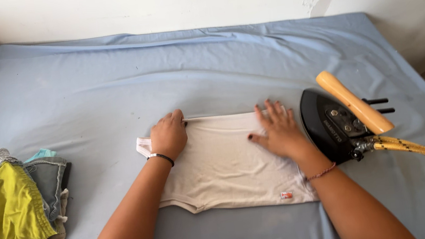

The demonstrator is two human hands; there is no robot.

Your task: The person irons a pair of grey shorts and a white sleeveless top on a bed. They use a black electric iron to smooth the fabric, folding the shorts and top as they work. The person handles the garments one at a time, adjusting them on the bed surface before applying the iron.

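A folded, cream-white cotton garment (229,166) is spread on the pale blue sheet-covered surface (111,88), beside a black iron with a wooden handle (339,115). It is pressed flat by the left hand (168,135), fingers curled at its top edge, and the right hand (277,130), fingers splayed, nothing gripped. It is judged light, limp and easily creased, best held by edges or corners.

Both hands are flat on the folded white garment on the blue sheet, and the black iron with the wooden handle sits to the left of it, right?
Not quite. The head view shows the black iron with the wooden handle to the right of the folded white garment, beside the right hand. The left hand and the right do rest on it, on the blue sheet.
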